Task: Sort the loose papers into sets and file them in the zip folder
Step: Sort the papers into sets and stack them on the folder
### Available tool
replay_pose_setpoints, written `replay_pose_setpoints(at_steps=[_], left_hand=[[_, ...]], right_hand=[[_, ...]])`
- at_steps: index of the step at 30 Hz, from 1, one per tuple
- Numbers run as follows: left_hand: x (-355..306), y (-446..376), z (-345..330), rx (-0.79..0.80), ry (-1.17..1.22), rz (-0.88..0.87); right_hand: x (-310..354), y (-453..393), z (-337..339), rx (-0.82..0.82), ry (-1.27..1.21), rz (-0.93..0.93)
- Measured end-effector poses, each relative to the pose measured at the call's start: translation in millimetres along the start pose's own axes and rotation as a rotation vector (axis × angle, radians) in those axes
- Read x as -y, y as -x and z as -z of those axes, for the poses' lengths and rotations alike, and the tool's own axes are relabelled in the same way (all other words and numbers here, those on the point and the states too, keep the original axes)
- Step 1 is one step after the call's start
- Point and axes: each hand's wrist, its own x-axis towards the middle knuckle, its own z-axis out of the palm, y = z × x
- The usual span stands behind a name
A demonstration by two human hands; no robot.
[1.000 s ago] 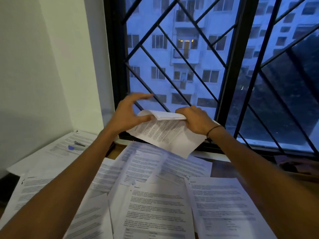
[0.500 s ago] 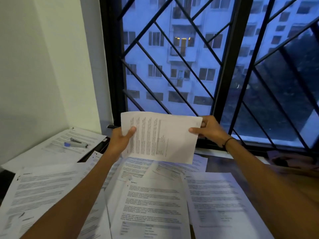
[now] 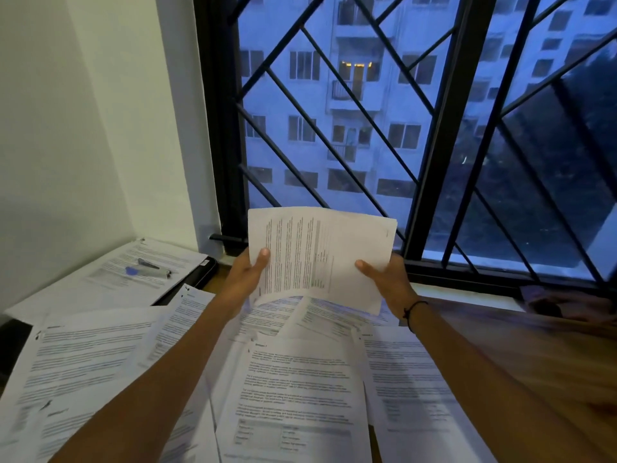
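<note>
I hold a thin set of printed papers (image 3: pixel 320 255) upright in front of the window, turned sideways so the text runs vertically. My left hand (image 3: pixel 245 279) grips its lower left edge with the thumb on the front. My right hand (image 3: pixel 384 282) grips the lower right edge the same way. Several loose printed sheets (image 3: pixel 293 389) lie overlapping on the wooden table (image 3: pixel 521 349) under my arms. A dark flat folder (image 3: pixel 200 274) shows at the back left, mostly covered by a sheet.
On the back-left sheet (image 3: pixel 110 275) lies a stapler with a blue end (image 3: pixel 148 270). A black window grille (image 3: pixel 430 182) and sill run along the table's far edge. A white wall bounds the left. A dark blurred object (image 3: pixel 567 305) sits at the far right.
The set was folded and bent between my hands a second ago; it is now flat and upright. My grips have slid from its side edges down to its lower corners.
</note>
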Motion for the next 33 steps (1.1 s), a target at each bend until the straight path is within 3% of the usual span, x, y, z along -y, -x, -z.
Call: replay_pose_setpoints(at_steps=[5,11,15,22,29,33], left_hand=[[-14.3,-15.3,17.3,-0.042,-0.156,-0.065],[-11.6,-7.1,27.5,-0.069,-0.240,0.056],[15.8,-5.6,46.2,0.037,-0.357,0.123],[43.3,-1.6,41.5,-0.043,-0.675,0.200],[56.4,-5.4,51.0,-0.236,-0.811,0.077],[64.5,3.3,47.8,-0.340,-0.724,0.060]], right_hand=[[17.4,-16.5,9.0,0.042,0.087,0.066],[6.8,0.0,13.3,0.215,0.031,-0.140],[-10.7,15.3,15.5,0.302,0.056,-0.287],[-45.5,11.2,9.9,0.133,0.606,-0.313],[-39.7,18.9,-4.8,0.185,1.057,-0.265],[-42.8,12.1,-3.1,0.198,1.104,-0.305]])
